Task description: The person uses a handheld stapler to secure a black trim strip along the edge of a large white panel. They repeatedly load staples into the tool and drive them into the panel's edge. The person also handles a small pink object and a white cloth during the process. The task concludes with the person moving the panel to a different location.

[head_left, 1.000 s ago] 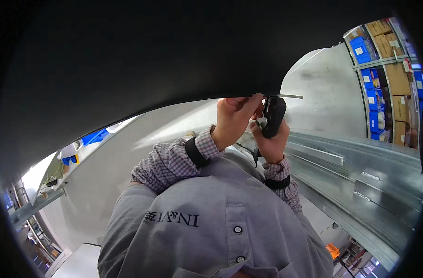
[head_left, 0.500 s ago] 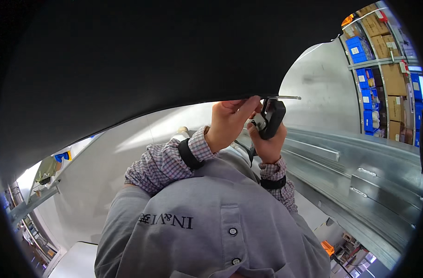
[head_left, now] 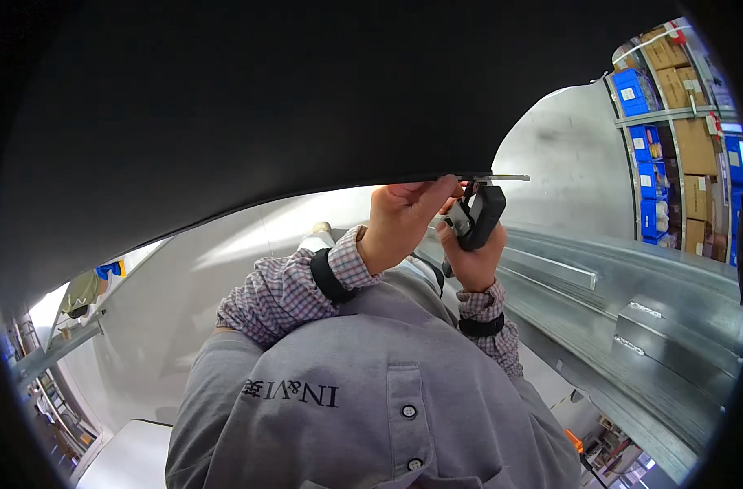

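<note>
Far left, a grey metal frame [head_left: 58, 346] runs along the edge of the view, and a broad pale sheet-metal panel [head_left: 249, 244] stretches behind the person's arms. A large dark shape overhead fills the top of the picture.

The left hand [head_left: 404, 216] is raised, its fingers curled and pinching the near end of a thin flat metal strip [head_left: 502, 177] that juts out level just under the dark edge. How firmly it is pinched cannot be told, since the fingertips are partly hidden. A checked sleeve with a dark wrist band [head_left: 327, 275] leads down from it.

Just to its right, touching or almost touching, the right hand [head_left: 469, 261] is closed around the grip of a black hand tool [head_left: 479, 216], whose head sits directly beneath the strip. Whether the tool has bitten onto the strip is not visible.

To do this step well, the left hand should probably keep the strip level and steady against the overhead edge while the right squeezes in one even pull, wrist in line with the tool so that the head does not twist. Working overhead, a slip seems the main risk, so fingertips are best kept clear of the tool's head.

Further right lie long galvanised steel channels [head_left: 632, 285], and beyond them shelving [head_left: 673, 122] with blue bins and cardboard boxes.
</note>
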`<act>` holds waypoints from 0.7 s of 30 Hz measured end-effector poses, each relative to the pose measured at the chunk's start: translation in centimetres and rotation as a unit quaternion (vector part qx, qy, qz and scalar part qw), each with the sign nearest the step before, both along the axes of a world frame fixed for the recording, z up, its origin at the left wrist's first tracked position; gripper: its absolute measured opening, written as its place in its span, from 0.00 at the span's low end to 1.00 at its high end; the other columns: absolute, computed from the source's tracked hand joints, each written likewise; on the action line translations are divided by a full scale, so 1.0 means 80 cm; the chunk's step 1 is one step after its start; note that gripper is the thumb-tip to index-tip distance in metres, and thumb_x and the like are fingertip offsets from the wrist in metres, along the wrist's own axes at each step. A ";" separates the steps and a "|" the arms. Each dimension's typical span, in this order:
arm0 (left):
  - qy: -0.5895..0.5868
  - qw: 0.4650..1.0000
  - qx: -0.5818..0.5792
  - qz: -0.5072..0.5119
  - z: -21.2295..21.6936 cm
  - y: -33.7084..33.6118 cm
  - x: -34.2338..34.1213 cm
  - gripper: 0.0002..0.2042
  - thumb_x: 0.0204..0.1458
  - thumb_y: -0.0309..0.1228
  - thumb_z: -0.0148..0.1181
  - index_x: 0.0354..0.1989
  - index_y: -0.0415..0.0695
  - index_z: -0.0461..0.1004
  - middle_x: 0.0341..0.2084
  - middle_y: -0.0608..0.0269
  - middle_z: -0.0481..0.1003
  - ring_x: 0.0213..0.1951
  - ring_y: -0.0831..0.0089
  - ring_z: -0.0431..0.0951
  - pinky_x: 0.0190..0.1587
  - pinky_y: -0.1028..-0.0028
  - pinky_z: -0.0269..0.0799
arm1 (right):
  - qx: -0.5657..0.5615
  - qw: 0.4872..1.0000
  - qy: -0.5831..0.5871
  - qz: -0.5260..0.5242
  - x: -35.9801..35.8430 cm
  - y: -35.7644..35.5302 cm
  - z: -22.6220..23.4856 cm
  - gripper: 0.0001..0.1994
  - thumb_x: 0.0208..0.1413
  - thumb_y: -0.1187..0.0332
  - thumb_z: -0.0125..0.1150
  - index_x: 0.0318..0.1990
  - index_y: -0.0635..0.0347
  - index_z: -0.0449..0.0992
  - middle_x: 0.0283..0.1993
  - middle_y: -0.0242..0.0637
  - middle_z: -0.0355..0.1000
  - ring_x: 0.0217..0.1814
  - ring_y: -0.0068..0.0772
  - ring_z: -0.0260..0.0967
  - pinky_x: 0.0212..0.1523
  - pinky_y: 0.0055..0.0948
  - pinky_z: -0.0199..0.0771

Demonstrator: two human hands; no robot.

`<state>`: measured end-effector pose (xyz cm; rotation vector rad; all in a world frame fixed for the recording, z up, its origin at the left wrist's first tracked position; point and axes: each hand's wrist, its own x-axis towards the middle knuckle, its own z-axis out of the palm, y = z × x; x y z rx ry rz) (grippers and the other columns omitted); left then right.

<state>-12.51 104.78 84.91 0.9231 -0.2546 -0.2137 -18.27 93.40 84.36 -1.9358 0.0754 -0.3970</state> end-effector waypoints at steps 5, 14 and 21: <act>-0.002 1.000 0.009 0.003 -0.001 0.003 0.000 0.07 0.53 0.24 0.51 0.38 0.37 0.73 0.31 0.60 0.76 0.34 0.78 0.75 0.38 0.80 0.73 | 0.031 0.998 0.059 0.000 -0.003 0.001 0.001 0.19 0.37 0.77 0.59 0.41 0.63 0.68 0.30 0.34 0.72 0.29 0.22 0.70 0.32 0.21 0.70; 0.005 0.998 0.065 0.024 0.005 0.003 0.002 0.06 0.52 0.24 0.52 0.36 0.36 0.73 0.29 0.61 0.76 0.32 0.80 0.75 0.36 0.81 0.73 | 0.055 0.995 0.066 0.046 -0.002 -0.006 0.002 0.21 0.37 0.78 0.59 0.44 0.63 0.67 0.32 0.34 0.71 0.30 0.22 0.69 0.33 0.22 0.69; -0.002 0.996 0.081 0.041 0.004 0.000 0.003 0.06 0.52 0.24 0.53 0.35 0.37 0.74 0.27 0.62 0.76 0.30 0.81 0.75 0.34 0.83 0.73 | 0.033 0.998 0.028 0.035 0.000 -0.004 0.004 0.21 0.37 0.79 0.58 0.44 0.63 0.66 0.33 0.34 0.71 0.31 0.22 0.69 0.34 0.21 0.69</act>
